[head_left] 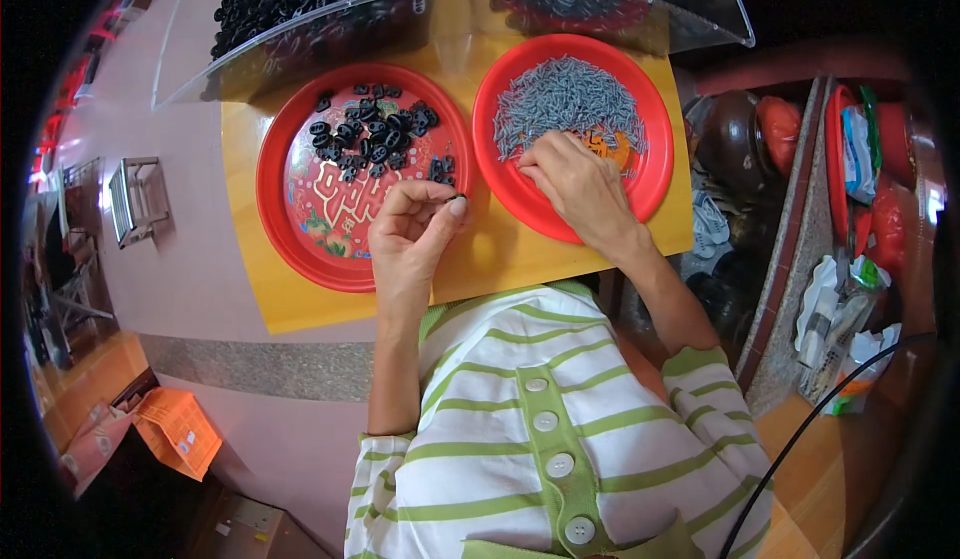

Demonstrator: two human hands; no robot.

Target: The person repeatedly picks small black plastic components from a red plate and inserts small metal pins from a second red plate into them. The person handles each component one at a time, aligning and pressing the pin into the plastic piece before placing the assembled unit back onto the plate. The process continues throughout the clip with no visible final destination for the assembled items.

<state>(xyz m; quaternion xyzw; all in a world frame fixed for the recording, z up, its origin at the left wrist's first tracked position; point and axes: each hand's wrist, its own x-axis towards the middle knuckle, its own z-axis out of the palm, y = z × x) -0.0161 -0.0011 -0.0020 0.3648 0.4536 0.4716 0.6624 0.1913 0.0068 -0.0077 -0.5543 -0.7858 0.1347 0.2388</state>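
My left hand (412, 234) is closed in a pinch over the right rim of the left red tray (283, 249). A dark edge of a small black plastic part shows between thumb and forefinger; the rest of it is hidden. Several like black plastic parts (375, 139) lie loose in that tray, which has a printed bottom. My right hand (582, 187) reaches over the right red tray (655, 179), its fingertips pressed together near the left edge of a heap of grey screws (568, 104). Whatever those fingertips hold is too small to make out.
Both trays rest on a yellow board (300, 304). Behind them stand two clear plastic bins, the left bin (330, 27) and the right bin (690, 9), with many black parts inside. An orange crate (178, 431) and a metal stool (135, 199) are at left. Jars and packages fill the right side.
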